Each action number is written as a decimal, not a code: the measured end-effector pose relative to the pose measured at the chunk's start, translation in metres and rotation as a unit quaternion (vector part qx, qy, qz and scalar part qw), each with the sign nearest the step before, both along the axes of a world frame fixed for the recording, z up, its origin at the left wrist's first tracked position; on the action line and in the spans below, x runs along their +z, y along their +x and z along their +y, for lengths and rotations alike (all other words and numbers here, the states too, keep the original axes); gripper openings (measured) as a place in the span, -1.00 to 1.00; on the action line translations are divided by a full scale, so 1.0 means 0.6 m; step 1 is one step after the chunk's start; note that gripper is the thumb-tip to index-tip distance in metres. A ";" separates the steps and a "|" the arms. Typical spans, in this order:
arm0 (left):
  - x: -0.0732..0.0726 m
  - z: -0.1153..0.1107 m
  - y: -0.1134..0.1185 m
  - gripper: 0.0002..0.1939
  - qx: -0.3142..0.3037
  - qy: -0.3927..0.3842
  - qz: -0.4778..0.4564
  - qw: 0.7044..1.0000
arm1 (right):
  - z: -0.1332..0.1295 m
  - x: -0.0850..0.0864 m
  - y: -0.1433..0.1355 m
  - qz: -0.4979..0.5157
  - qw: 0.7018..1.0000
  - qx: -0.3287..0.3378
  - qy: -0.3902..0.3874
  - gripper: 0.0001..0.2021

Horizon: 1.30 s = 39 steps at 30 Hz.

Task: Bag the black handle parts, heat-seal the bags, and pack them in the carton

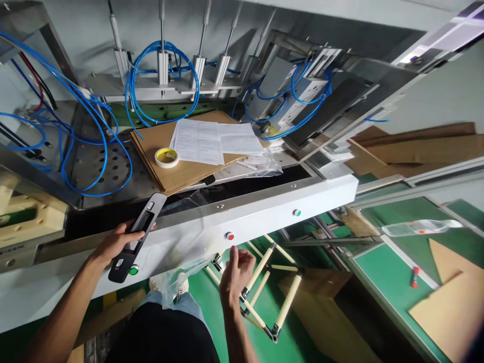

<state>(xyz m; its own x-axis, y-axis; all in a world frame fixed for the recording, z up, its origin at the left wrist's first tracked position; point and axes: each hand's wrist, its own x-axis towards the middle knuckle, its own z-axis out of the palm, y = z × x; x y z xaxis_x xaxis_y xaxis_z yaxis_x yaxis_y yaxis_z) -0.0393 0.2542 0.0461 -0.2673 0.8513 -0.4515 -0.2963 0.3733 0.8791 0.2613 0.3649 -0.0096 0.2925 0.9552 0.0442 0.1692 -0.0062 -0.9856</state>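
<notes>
My left hand (pixel 123 242) is closed around a long black plastic panel (pixel 126 254) with a slot and small cut-outs. The panel slants upward in front of the machine's white front rail (pixel 181 237), near a green button (pixel 133 270). Just below a red button (pixel 230 236), my right hand (pixel 238 272) is curled with the thumb raised. Whatever lies inside those fingers, if anything, is hidden. A clear plastic bag (pixel 172 282) hangs below the rail between my two hands.
Cardboard sheets (pixel 151 161) on the machine bed carry printed papers (pixel 200 141) and a tape roll (pixel 166 158). Blue air hoses (pixel 130 85) loop around. A tube frame (pixel 264 287) stands on the floor. To the right, a green bench (pixel 389 267) holds a plastic bottle (pixel 419 227).
</notes>
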 end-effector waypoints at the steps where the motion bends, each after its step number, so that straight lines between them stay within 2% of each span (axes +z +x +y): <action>1: 0.001 0.001 0.000 -0.35 -0.003 -0.002 -0.001 1.000 | 0.011 0.011 0.000 -0.093 0.992 0.041 0.072 -0.62; 2: 0.002 0.002 0.000 -0.36 -0.007 -0.004 -0.002 1.000 | 0.027 0.021 -0.004 -0.183 0.967 0.114 0.137 -0.61; 3: 0.002 0.003 -0.001 -0.37 -0.011 -0.005 0.000 1.000 | 0.046 0.030 -0.011 -0.264 0.923 0.208 0.189 -0.56; 5: 0.002 0.004 -0.004 -0.38 -0.015 -0.002 0.006 1.000 | 0.092 0.040 -0.032 -0.378 0.808 0.383 0.241 -0.31; 7: 0.001 0.005 -0.006 -0.38 -0.011 0.006 0.006 1.000 | 0.137 0.039 -0.048 -0.445 0.720 0.471 0.249 -0.05; 9: -0.002 0.006 -0.007 -0.37 -0.005 0.015 -0.001 1.000 | 0.173 0.028 -0.052 -0.483 0.678 0.496 0.247 0.09; 12: -0.009 0.006 -0.010 -0.38 0.009 0.020 -0.002 1.000 | 0.201 0.007 -0.040 -0.509 0.675 0.472 0.250 0.17; 16: -0.013 0.006 -0.018 -0.37 0.056 0.018 -0.007 0.998 | 0.207 -0.015 -0.022 -0.521 0.683 0.439 0.263 0.18; 21: 0.010 -0.012 -0.022 -0.46 0.105 0.067 0.010 0.992 | 0.207 -0.028 -0.020 -0.526 0.689 0.423 0.264 0.15; 25: 0.026 -0.053 -0.013 -0.49 0.179 0.088 0.054 0.978 | 0.198 -0.017 -0.019 -0.520 0.704 0.404 0.265 0.14; 27: 0.027 -0.080 -0.002 -0.50 0.211 0.081 0.065 0.972 | 0.184 -0.009 -0.023 -0.517 0.698 0.403 0.286 0.10; 32: 0.027 -0.133 0.057 -0.50 0.259 0.022 0.030 0.965 | 0.145 -0.015 -0.042 -0.493 0.639 0.474 0.352 0.06; 35: 0.033 -0.146 0.098 -0.54 0.245 0.026 -0.037 0.969 | 0.139 -0.027 -0.051 -0.488 0.637 0.479 0.357 0.07; 39: 0.038 -0.149 0.144 -0.60 0.258 0.077 -0.097 0.958 | 0.142 -0.028 -0.056 -0.469 0.648 0.469 0.374 -0.01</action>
<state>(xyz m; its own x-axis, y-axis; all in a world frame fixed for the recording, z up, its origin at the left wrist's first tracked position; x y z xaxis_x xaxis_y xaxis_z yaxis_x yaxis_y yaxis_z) 0.0472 0.1651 0.0689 -0.5940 0.6896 -0.4142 -0.5693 0.0035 0.8221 0.2277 0.4500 -0.0264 -0.8919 0.3027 0.3360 0.2805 0.9531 -0.1141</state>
